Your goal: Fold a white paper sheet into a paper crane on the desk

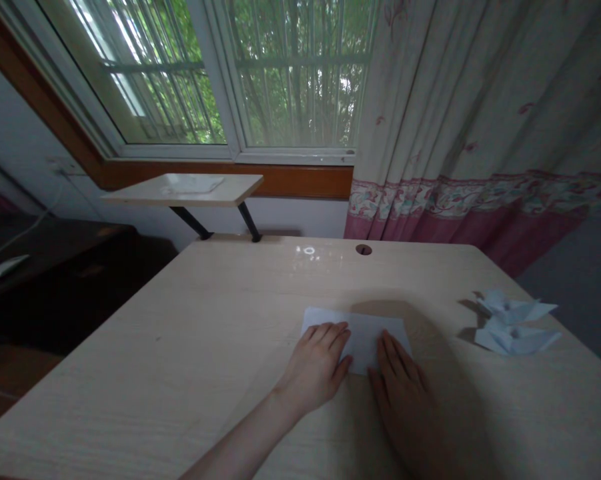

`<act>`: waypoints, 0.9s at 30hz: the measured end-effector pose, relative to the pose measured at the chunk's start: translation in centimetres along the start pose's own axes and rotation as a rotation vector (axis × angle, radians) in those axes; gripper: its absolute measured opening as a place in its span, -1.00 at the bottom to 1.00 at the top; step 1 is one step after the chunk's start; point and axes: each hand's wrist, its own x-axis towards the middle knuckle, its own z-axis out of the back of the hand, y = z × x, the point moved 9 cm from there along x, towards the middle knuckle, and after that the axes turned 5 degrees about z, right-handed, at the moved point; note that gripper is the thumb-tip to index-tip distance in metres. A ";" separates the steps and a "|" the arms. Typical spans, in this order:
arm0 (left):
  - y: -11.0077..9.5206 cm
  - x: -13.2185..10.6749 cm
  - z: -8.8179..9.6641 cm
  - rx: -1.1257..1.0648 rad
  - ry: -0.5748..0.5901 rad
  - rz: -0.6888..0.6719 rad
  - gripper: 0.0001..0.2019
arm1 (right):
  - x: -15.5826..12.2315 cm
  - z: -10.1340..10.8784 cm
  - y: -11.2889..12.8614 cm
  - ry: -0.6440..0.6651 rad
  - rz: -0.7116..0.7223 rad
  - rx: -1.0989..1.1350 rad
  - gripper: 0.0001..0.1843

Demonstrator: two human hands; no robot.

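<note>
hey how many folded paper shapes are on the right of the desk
2: the farther paper shape and, in front of it, the nearer paper shape, both right of the right hand. They overlap in view, so another may be hidden.

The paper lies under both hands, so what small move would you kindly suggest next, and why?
I'd probably slide the right hand outward along the paper, pressing lightly: its fingers lie extended there, while the left hand rests on the other side and could steady it.
</note>
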 end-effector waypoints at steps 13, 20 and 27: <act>0.4 -0.6 -3.0 0.173 0.061 0.001 -0.45 | -1.4 -0.9 -0.9 -0.038 0.114 -0.082 -0.45; 0.5 -0.7 -3.5 0.198 0.074 0.027 -0.45 | -0.9 -1.5 -0.2 0.045 0.155 0.007 -0.44; 0.6 -0.6 -3.1 0.203 0.086 0.038 -0.46 | -0.9 -1.3 -0.5 0.108 0.086 -0.059 -0.41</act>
